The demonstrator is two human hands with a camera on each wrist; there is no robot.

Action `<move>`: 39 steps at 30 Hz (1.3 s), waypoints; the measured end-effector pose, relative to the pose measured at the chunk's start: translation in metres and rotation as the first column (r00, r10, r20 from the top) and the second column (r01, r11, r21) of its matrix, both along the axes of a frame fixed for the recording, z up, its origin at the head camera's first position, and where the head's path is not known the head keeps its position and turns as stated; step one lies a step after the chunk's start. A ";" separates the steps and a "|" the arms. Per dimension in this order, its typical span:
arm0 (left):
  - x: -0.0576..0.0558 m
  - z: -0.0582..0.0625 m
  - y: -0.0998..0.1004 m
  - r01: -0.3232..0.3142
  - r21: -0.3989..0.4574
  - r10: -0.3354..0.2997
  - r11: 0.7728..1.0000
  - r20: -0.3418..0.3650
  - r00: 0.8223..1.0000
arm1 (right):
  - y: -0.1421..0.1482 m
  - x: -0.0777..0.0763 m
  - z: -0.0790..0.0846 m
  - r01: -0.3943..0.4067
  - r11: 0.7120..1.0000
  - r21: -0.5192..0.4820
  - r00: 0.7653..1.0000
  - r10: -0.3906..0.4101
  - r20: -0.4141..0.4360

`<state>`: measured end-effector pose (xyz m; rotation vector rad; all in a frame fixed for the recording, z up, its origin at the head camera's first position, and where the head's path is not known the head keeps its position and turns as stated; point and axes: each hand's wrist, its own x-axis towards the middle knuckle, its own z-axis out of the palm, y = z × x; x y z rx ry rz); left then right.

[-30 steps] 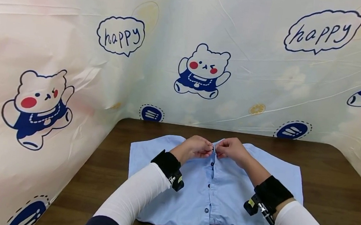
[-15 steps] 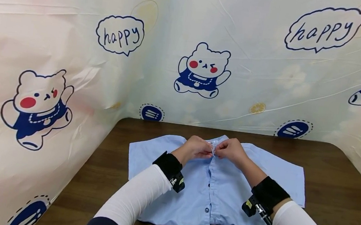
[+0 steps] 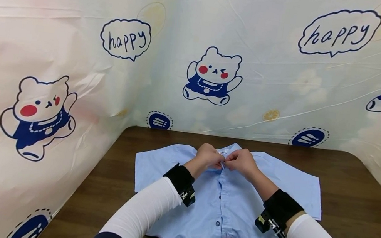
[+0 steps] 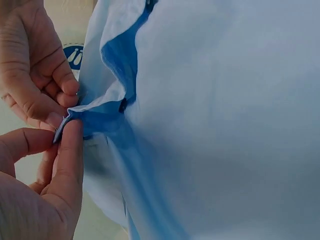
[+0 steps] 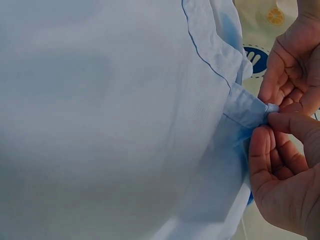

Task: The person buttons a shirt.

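A light blue short-sleeved shirt lies front up, its collar at the far side. Near the collar, my left hand pinches the edge of the front placket. Close against it, my right hand pinches the same part of the placket from the other side. In the left wrist view, thumb and finger of the left hand hold the folded cloth edge. The right wrist view has the right hand gripping the placket end. The button or buttonhole between the fingertips is mostly hidden. A dark button shows lower down.
Beneath the shirt is a dark brown wooden table. A printed curtain with bears and "happy" bubbles hangs behind and at the sides. Each wrist wears a black strap with a small camera.
Both hands have come slightly down the placket toward the person, still pinching cloth. The collar now shows above them, and the upper buttons seen earlier are covered by folded fabric.
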<state>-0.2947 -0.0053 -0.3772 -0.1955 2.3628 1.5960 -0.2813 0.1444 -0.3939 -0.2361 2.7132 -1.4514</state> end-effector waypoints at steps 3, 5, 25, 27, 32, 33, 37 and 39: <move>0.000 -0.001 -0.001 0.030 -0.050 -0.031 0.998 -0.030 0.999 | 0.000 0.000 -0.001 0.009 1.000 -0.012 1.000 -0.009 0.020; 0.000 -0.001 -0.003 0.046 -0.084 -0.051 0.995 -0.048 0.998 | 0.000 0.000 -0.002 0.016 1.000 -0.024 0.999 -0.016 0.035; 0.001 -0.005 0.000 0.100 -0.292 -0.159 0.951 -0.184 0.970 | 0.000 -0.006 0.007 0.001 0.985 -0.172 0.963 0.045 0.265; 0.001 -0.006 0.000 0.102 -0.316 -0.176 0.943 -0.215 0.961 | 0.001 -0.006 0.005 0.018 0.974 -0.224 0.955 0.050 0.292; 0.002 -0.009 -0.001 0.101 -0.370 -0.222 0.923 -0.301 0.927 | 0.003 -0.005 0.002 0.023 0.936 -0.352 0.931 0.108 0.349; 0.003 -0.010 -0.002 0.097 -0.384 -0.233 0.918 -0.325 0.917 | 0.003 -0.005 0.003 0.025 0.928 -0.372 0.926 0.119 0.359; 0.004 -0.014 -0.001 0.057 -0.422 -0.255 0.905 -0.430 0.866 | 0.005 -0.004 0.005 0.057 0.906 -0.419 0.908 0.127 0.399; 0.004 -0.015 -0.002 0.036 -0.416 -0.247 0.908 -0.466 0.849 | 0.005 -0.004 0.005 0.073 0.901 -0.427 0.904 0.121 0.410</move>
